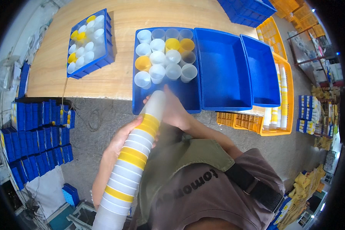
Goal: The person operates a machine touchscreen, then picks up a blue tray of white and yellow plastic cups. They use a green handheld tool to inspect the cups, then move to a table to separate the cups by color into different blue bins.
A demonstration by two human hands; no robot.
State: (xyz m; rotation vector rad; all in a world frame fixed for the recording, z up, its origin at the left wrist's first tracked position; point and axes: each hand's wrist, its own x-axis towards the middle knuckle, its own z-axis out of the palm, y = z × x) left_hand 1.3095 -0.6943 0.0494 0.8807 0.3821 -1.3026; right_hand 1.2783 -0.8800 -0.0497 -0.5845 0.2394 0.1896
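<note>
A long stack of nested plastic cups (122,168), mostly white with some yellow ones, slants from the lower left up toward the blue tray. My left hand (128,130) is wrapped around the stack in its upper part. Around the white cup at the top end (155,102) my right hand (174,107) is closed, its fingertips showing on the far side. Just beyond, the blue tray (166,94) holds several rows of upright cups, translucent white with a few yellow (172,44). The tray's near strip shows bare blue floor, partly hidden by my right hand.
Two blue trays (224,69) (261,73) with no cups stand to the right. A filled blue tray (89,46) sits on the wooden table (120,57) at the left. Orange crates (274,128) hold more cup stacks at the right. Blue trays (38,138) are piled at the far left.
</note>
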